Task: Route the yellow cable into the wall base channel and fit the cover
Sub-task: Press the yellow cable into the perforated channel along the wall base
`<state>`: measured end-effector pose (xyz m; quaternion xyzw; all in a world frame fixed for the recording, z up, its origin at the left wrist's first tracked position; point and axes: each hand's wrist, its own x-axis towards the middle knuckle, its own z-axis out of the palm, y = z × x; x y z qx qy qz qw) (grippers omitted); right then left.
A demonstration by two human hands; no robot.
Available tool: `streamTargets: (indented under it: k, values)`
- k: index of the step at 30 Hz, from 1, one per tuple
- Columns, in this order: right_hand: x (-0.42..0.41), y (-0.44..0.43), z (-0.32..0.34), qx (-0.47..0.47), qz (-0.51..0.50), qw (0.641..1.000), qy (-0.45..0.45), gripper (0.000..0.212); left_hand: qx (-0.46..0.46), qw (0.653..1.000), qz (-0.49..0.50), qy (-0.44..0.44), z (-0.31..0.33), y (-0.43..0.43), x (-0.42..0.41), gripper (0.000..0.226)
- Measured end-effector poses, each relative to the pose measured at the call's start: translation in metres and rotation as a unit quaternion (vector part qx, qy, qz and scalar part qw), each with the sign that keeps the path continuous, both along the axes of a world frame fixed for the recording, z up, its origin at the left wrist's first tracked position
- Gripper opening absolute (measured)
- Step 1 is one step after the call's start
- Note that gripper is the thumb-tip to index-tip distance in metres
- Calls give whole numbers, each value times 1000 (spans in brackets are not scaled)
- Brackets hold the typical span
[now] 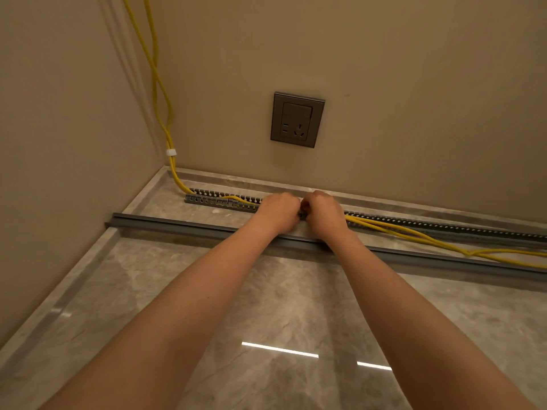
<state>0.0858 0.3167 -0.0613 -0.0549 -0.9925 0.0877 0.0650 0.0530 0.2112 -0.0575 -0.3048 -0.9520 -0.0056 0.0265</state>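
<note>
Two yellow cables (414, 235) run along one slotted grey plastic channel (219, 199). Left hand (276, 211) and right hand (324, 213) sit together, curled over it; their grip is hidden. One grey cover strip (177, 224) lies on the floor.

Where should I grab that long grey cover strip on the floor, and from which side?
Take the cover strip near its middle, from above on the near side, one hand on each long edge. It is long, thin and lies flat, parallel to the slotted channel, so an end grip would probably let it sag.
</note>
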Motion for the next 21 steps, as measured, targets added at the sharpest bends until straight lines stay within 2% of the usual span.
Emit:
streamTargets:
  k: [4, 9, 14, 16, 18, 21]
  values:
    - [7, 8, 1, 56, 64, 996, -11, 34, -31, 999, 6, 10, -1, 5, -2, 30]
    - [11, 9, 0, 67, 53, 996, -34, 37, -35, 999, 4, -4, 1, 8, -3, 29]
    - [8, -2, 5, 74, 28, 995, -58, 30, 46, 998, -15, -44, -5, -2, -1, 30]
    - [6, -6, 8, 95, 24, 993, -65, 28, 94, 995, 15, -41, -5, -12, -4, 29]
    - [3, -13, 12, 117, 29, 990, -70, 28, 105, 993, 56, -9, -3, -25, -9, 31]
    - [-2, -28, 16, 121, 50, 989, -69, 29, 37, 993, 112, 31, -2, -43, -16, 35]
